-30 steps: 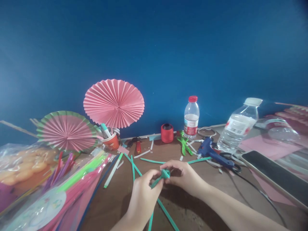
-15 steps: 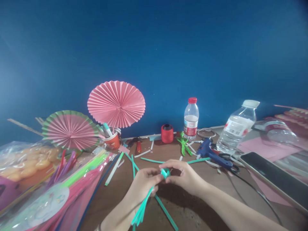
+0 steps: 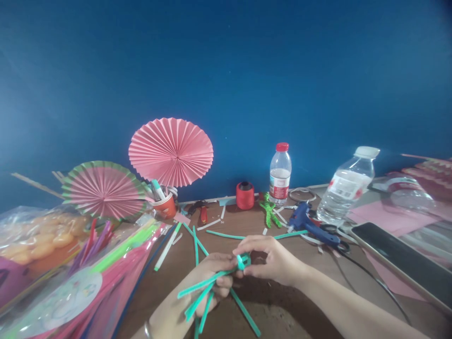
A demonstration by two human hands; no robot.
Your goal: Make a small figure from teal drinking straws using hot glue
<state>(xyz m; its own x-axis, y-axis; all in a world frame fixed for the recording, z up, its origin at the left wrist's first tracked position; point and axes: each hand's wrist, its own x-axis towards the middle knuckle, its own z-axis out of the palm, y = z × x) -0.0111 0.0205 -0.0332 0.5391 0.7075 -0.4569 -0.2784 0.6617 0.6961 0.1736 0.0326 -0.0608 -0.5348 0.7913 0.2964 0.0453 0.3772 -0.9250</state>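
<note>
Several teal pipe cleaners (image 3: 199, 301) are gripped in my left hand (image 3: 212, 270), their loose ends fanning out toward the lower left. At their other end is a small teal loop or knot (image 3: 243, 260), between my two hands. The fingertips of my right hand (image 3: 270, 256) are pinched on that loop from the right. How the strands cross inside the loop is too small to make out. More teal pipe cleaners lie on the table around my hands, one (image 3: 243, 310) below them and another (image 3: 224, 234) behind.
A blue glue gun (image 3: 312, 225) with its cable lies right of my hands, near a phone (image 3: 402, 259) and two water bottles (image 3: 280, 176). Behind stand a red thread spool (image 3: 245, 196), a pink paper fan (image 3: 171, 153) and a cup of pens (image 3: 164, 207). Plastic packets (image 3: 67, 292) cover the left.
My left hand has turned, and the loose pipe cleaner ends have swung leftward and spread apart. The loop between my fingers has turned slightly. My right hand has barely moved.
</note>
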